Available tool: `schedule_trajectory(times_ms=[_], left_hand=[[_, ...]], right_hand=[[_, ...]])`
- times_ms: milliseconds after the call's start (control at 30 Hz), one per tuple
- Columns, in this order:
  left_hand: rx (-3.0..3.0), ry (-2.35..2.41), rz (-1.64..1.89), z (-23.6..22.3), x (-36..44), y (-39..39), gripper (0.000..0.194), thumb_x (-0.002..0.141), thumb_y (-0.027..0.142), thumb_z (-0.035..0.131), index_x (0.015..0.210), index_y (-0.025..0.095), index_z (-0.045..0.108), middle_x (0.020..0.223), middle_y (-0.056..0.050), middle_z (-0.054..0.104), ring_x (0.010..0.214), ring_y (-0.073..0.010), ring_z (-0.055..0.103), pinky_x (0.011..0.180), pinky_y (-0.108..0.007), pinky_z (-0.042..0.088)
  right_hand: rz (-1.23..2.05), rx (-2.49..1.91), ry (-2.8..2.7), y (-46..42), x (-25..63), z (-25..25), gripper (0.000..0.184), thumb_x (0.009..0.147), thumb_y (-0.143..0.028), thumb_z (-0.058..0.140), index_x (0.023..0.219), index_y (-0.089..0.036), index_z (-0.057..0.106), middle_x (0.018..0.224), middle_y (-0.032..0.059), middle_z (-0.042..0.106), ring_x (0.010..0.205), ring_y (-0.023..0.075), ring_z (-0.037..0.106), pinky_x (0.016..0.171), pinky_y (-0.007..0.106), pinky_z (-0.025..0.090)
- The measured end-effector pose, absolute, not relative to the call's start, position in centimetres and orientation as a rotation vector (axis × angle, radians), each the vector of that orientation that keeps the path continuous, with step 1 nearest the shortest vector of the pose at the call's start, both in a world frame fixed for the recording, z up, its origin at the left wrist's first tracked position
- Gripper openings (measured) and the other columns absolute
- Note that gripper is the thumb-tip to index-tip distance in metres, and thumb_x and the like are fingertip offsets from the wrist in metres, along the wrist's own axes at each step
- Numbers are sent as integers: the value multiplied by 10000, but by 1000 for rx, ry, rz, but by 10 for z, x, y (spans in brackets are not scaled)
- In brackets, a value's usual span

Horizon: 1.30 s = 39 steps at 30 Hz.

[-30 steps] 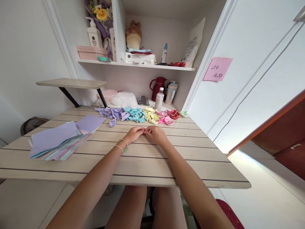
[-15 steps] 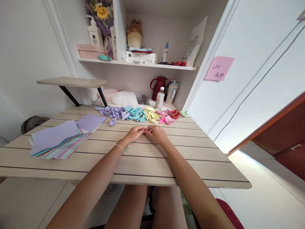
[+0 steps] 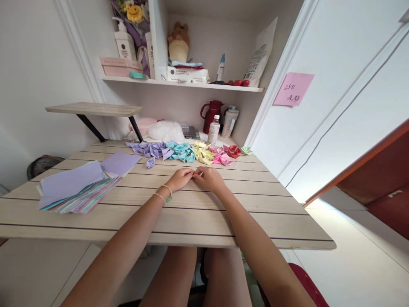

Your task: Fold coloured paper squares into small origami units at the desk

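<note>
Both hands meet over the middle of the slatted wooden table, fingertips touching. My left hand has its fingers pressed together, with a bracelet and bangle at the wrist. Opposite it, my right hand is curled with the fingers bent inward. Whatever lies between the fingertips is hidden or too small to name. Just beyond the hands runs a row of folded paper pieces: purple ones, blue ones, yellow ones, pink ones, a red one and a green one.
A fanned stack of coloured paper lies on the left, near a small raised shelf. Behind the folded pieces stand a bottle, a dark red jug and a tumbler. A pink note is on the wall.
The view has shifted very slightly. Both hands stay together in the same place, with no clear difference in their grip.
</note>
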State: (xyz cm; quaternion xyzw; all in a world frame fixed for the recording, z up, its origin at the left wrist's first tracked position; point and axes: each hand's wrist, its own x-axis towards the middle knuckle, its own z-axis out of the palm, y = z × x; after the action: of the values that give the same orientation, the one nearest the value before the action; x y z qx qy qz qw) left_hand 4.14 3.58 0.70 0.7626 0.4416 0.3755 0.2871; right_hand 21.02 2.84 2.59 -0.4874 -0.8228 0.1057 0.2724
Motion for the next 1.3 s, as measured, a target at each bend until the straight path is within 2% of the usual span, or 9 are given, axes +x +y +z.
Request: schedule_trajectory(times_ms=[567, 933, 1133, 1300], left_hand=[[2104, 1228, 990, 5, 44, 36, 267, 816, 235, 441, 864, 168, 695, 915, -42, 692, 868, -190, 601, 827, -291, 438], [1685, 1004, 1079, -7, 39, 47, 232, 758, 234, 572, 925, 133, 697, 956, -71, 707, 899, -189, 623, 859, -319, 474], [1575, 995, 1132, -12, 40, 49, 199, 770, 216, 576, 903, 128, 694, 925, -71, 713, 855, -172, 641, 840, -326, 500], [1572, 1032, 1125, -10, 40, 47, 228, 767, 272, 609, 922, 128, 694, 930, -75, 716, 872, -185, 643, 839, -328, 504]], right_hand=[[328, -1299, -2198, 30, 212, 24, 109, 793, -304, 598, 833, -226, 663, 769, 0, 696, 676, 138, 609, 625, 231, 406], [344, -1277, -2205, 30, 212, 24, 125, 806, -310, 597, 848, -221, 673, 757, 11, 696, 673, 136, 618, 648, 230, 432], [340, -1269, -2207, 30, 212, 26, 136, 828, -299, 577, 852, -214, 681, 767, 22, 701, 701, 141, 625, 675, 231, 438], [352, -1258, -2199, 30, 212, 27, 144, 829, -294, 575, 843, -205, 687, 754, 26, 701, 690, 143, 626, 669, 231, 439]])
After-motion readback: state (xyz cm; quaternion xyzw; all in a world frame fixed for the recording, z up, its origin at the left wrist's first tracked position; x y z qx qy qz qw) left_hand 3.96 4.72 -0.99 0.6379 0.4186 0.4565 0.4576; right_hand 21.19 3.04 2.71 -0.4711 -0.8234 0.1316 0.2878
